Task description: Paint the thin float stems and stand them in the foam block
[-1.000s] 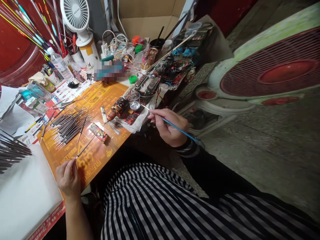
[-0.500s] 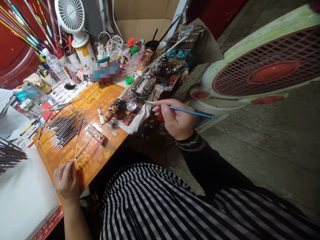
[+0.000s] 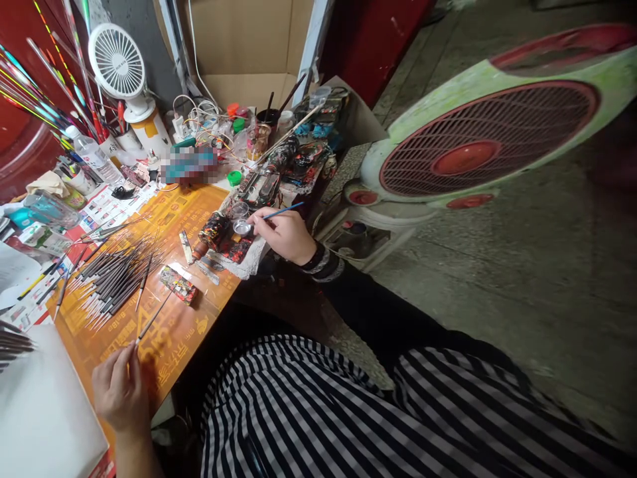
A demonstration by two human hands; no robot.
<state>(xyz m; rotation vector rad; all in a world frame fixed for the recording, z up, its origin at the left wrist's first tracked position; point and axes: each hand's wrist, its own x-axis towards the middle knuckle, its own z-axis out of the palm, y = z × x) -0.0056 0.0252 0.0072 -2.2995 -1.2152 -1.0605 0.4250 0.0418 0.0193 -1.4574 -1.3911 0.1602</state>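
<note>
Left hand (image 3: pixel 119 385): narrow grip, holding one thin stick (image 3: pixel 155 315) over the desk (image 3: pixel 204 204); right hand (image 3: pixel 286 236): grip pinched on a blue brush (image 3: pixel 284 210) at a small cup (image 3: pixel 242 227), tip contact unclear. I judge the work partway: one stick in hand, a heap of sticks (image 3: pixel 113 277) on the desk, another batch (image 3: pixel 14 341) at the white box (image 3: pixel 50 405). Cannot tell which are finished.
</note>
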